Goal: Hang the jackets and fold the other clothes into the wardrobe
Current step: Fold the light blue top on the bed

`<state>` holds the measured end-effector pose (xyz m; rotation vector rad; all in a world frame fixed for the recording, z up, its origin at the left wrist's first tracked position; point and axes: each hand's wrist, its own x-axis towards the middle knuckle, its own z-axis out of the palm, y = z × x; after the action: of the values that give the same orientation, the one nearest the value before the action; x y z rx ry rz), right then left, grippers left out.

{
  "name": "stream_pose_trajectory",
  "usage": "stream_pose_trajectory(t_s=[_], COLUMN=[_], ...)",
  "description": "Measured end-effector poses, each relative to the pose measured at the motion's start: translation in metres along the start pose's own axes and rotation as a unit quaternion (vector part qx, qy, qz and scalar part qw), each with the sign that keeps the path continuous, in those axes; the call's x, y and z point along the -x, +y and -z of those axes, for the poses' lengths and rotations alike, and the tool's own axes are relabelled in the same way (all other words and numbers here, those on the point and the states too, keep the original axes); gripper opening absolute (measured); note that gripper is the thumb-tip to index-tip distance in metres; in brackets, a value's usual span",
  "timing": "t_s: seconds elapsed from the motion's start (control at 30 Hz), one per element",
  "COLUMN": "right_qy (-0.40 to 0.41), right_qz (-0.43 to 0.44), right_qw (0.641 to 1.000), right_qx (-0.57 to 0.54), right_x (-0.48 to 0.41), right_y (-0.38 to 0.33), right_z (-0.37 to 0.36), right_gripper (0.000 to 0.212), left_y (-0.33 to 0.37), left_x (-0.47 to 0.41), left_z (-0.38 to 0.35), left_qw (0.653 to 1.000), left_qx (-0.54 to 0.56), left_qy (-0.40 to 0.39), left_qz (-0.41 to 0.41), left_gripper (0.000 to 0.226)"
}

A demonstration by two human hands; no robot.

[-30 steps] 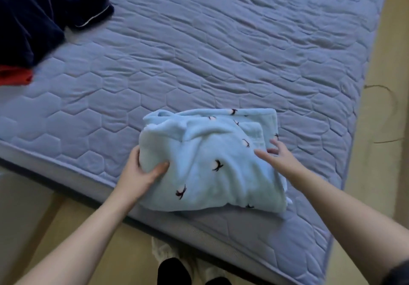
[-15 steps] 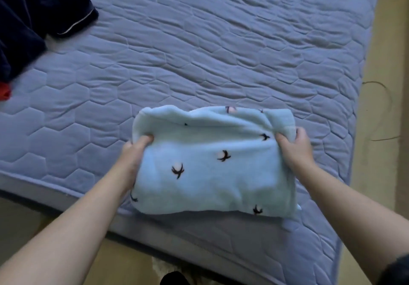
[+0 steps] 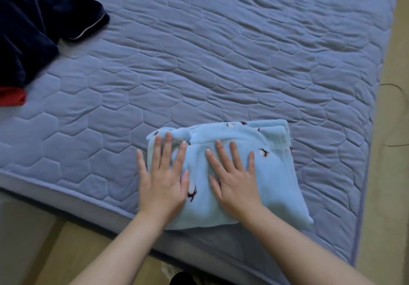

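Folded light-blue fleece garment (image 3: 250, 174), dotted with small dark bird-like prints, lies at the lower centre of the frame on a quilted blue-grey mattress (image 3: 221, 63) stitched in a hexagon pattern. It sits close to the mattress's near edge, its lower corner reaching almost to the piped border. The quilted cover fills most of the picture and is rumpled toward the upper right. Beige floor (image 3: 396, 174) shows along the right edge of the frame, with a thin dark wire (image 3: 396, 116) looping on it, and lighter flooring appears at the lower left below the bed side. In the upper left a heap of dark navy clothing (image 3: 33, 32) rests on the mattress, with a strip of red fabric (image 3: 11, 97) poking out beneath it — both well apart from the blue bundle. The left hand (image 3: 162, 180) lies flat, palm down, fingers spread, over the garment's left edge, its little finger off the cloth on the mattress. The right hand (image 3: 234, 178) — also flat with fingers fanned — presses on the middle of the bundle. Neither hand grips anything.
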<state>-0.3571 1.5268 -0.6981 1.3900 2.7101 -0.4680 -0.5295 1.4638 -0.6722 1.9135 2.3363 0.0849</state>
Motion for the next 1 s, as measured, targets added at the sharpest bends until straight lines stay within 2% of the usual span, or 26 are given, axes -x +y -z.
stream_pose_trajectory(t_s=[0.13,0.2,0.37,0.47,0.53,0.63,0.7,0.77,0.83,0.93,1.0], right_qy=[-0.016,-0.013,0.015,-0.008,-0.039,-0.104,-0.126,-0.054,0.002,0.001,0.042], right_qz=[-0.046,-0.056,-0.062,-0.075,-0.124,-0.239,-0.236,-0.222,-0.251,-0.339,-0.394], right_qw=[0.999,0.998,0.998,0.997,0.992,0.965,0.964,0.974,0.968,0.939,0.908], right_qx=[0.024,0.026,0.01,-0.008,-0.004,-0.024,-0.01,0.0,-0.002,-0.058,-0.136], right_x=[-0.028,-0.037,-0.054,-0.057,-0.054,-0.04,-0.033,-0.033,-0.042,-0.056,-0.063], right_y=[0.02,0.024,0.033,0.039,0.059,0.112,0.132,0.135,0.136,0.145,0.153], right_z=[-0.037,-0.052,-0.076,-0.069,-0.056,-0.031,-0.012,0.002,0.012,0.014,0.014], right_gripper=[0.063,0.066,0.064,0.067,0.068,0.064,0.059,0.052,0.056,0.057,0.038], left_y=[-0.009,-0.018,-0.044,-0.043,-0.042,-0.039,-0.034,-0.024,-0.012,-0.002,-0.005], left_x=[-0.031,-0.037,-0.055,-0.058,-0.054,-0.049,-0.05,-0.052,-0.05,-0.041,-0.034], left_z=[-0.031,-0.055,-0.104,-0.104,-0.098,-0.088,-0.077,-0.064,-0.051,-0.04,-0.043], left_qw=[0.994,0.991,0.997,0.997,0.997,0.995,0.992,0.993,0.998,0.999,0.999], left_qx=[-0.027,-0.031,-0.025,-0.017,-0.018,-0.024,-0.02,-0.025,-0.022,0.011,0.014], left_qy=[-0.003,-0.032,-0.065,-0.069,-0.075,-0.089,-0.09,-0.081,-0.052,-0.003,0.01], left_qz=[-0.106,-0.126,-0.033,-0.013,0.004,0.048,0.084,0.088,0.04,-0.036,-0.048], left_gripper=[0.06,0.063,0.071,0.073,0.074,0.073,0.072,0.075,0.075,0.069,0.068])
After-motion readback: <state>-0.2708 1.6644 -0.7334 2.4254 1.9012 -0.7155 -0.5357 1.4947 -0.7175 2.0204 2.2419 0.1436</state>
